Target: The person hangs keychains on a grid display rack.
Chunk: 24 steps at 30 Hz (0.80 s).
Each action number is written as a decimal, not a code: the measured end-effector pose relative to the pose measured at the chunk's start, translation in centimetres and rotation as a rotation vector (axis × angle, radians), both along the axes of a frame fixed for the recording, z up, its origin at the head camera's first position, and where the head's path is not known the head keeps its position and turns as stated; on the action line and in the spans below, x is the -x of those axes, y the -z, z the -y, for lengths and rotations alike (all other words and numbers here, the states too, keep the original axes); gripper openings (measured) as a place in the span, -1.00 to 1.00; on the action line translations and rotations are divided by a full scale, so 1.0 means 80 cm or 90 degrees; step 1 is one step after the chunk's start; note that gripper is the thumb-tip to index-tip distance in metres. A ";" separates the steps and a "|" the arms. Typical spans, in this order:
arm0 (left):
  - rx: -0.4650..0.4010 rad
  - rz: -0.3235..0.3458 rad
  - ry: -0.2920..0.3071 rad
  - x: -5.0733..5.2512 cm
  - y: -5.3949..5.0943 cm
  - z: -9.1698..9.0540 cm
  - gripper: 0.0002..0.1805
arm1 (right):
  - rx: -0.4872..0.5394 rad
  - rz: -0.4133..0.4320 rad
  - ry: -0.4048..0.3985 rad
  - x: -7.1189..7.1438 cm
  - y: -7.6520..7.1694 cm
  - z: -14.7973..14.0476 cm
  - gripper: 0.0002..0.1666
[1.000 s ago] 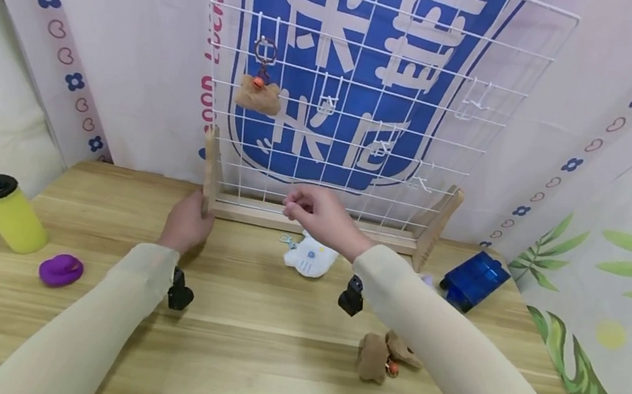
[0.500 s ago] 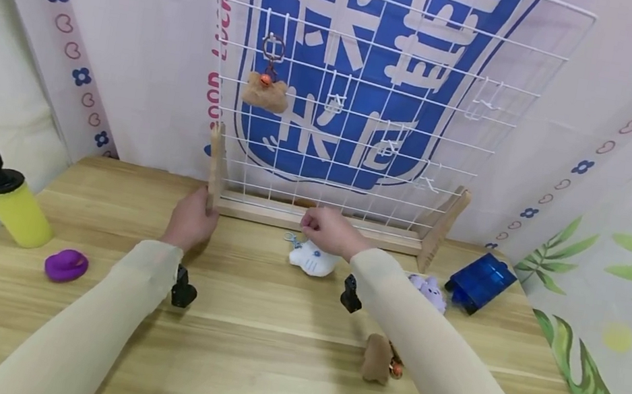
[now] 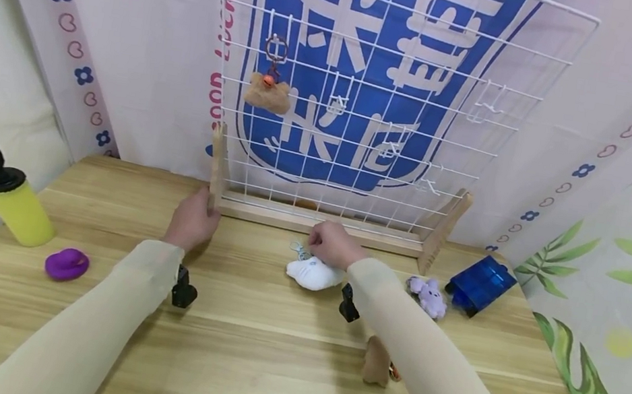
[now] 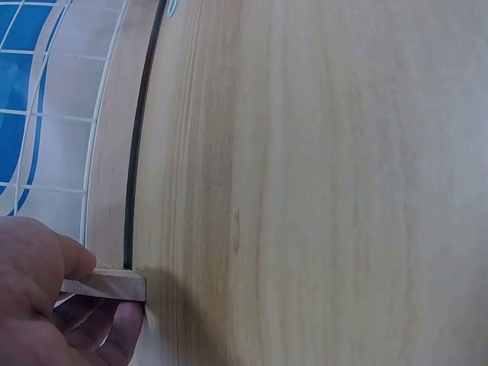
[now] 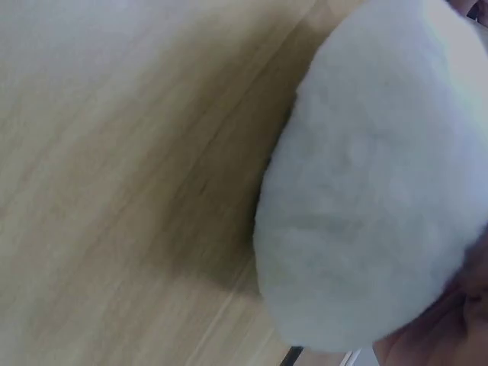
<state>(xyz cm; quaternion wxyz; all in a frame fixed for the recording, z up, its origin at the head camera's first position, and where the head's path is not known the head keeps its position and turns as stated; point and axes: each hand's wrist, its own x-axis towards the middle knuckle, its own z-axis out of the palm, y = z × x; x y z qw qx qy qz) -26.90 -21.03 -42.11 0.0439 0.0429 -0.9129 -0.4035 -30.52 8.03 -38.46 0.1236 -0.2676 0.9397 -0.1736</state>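
On a wooden table (image 3: 242, 363) before printed cloth (image 3: 154, 64), left hand (image 3: 191, 220) grips a rack (image 3: 264, 215), right hand (image 3: 336, 245) a white plush (image 3: 312, 275).

My left hand (image 3: 192, 221) and right hand (image 3: 336, 245) have room between my sleeves (image 3: 100, 308), over the table (image 3: 242, 363), on this side of the white toy (image 3: 313, 274). The wire rack (image 3: 359, 116) blocks the back. The yellow pump (image 3: 21, 216) and purple toy (image 3: 67, 265) block the left; the lilac toy (image 3: 429, 298), blue box (image 3: 481, 283) and brown toy (image 3: 376, 361) block the right.
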 end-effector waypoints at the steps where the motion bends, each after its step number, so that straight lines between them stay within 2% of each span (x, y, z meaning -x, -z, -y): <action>1: 0.000 -0.001 0.000 0.000 0.000 0.000 -0.42 | 0.001 0.001 0.002 0.000 0.002 0.000 -0.88; 10: 0.004 0.000 0.002 0.000 -0.001 0.002 -0.40 | -0.010 0.031 0.017 -0.001 0.012 0.000 -0.92; 17: 0.004 -0.003 0.003 0.000 0.001 0.002 -0.40 | -0.018 0.047 0.000 -0.002 0.010 -0.003 -0.77; 24: 0.003 0.005 0.002 -0.001 -0.002 0.002 -0.42 | 0.053 0.031 0.011 0.001 0.011 -0.011 -0.91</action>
